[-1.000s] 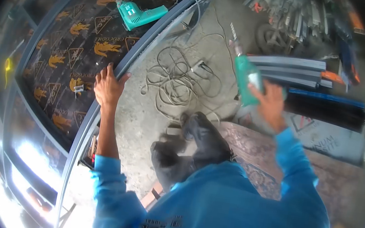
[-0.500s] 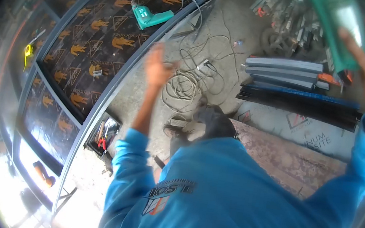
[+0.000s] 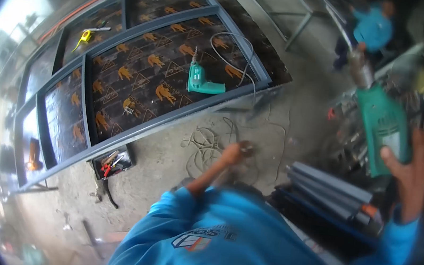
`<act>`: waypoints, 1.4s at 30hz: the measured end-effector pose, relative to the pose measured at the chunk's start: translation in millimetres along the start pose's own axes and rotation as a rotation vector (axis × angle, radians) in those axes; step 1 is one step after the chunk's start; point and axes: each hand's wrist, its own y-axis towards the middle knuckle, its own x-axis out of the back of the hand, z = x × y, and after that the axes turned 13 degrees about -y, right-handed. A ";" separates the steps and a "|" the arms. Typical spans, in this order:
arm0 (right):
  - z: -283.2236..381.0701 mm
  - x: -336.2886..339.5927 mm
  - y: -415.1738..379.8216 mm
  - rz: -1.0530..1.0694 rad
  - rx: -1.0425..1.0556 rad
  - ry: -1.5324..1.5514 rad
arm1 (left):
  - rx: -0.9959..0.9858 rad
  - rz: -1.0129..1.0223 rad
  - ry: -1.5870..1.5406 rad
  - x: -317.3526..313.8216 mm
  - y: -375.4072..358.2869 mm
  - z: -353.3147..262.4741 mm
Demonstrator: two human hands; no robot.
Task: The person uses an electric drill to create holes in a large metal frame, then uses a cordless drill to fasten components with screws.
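Observation:
At the right, my right hand (image 3: 415,170) holds a green power drill (image 3: 386,128) by its rear body, with my thumb across its pale label. Its grey chuck points up and left, and a long thin bit seems to extend from it. My left hand (image 3: 235,152) is low over the floor near a loose coil of cable (image 3: 204,147); motion smears its fingers. A second green drill (image 3: 203,80) lies on the dark board inside a grey metal frame (image 3: 163,113), its cord looping behind it.
A yellow tape measure (image 3: 84,38) lies on the framed board. Below the frame sits a black tray (image 3: 125,161) of hand tools. Grey metal profiles (image 3: 328,183) are stacked at the right. Another person in blue (image 3: 373,30) is at the back, near a metal stand (image 3: 298,28).
My view has swung, bringing more of the frame and the other person into sight. The held drill shows more fully, and my left hand has moved right and lower.

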 end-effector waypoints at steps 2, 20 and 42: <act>6.7 -42.6 15.9 -0.090 0.248 0.053 | -0.103 -0.169 -0.007 56.3 -15.3 35.8; 326.8 -563.4 125.5 0.364 0.153 0.466 | 0.804 -0.568 0.190 253.8 -186.8 90.7; 469.9 -294.7 201.3 0.432 -0.024 1.403 | 0.934 -0.807 -0.167 132.1 -288.0 175.3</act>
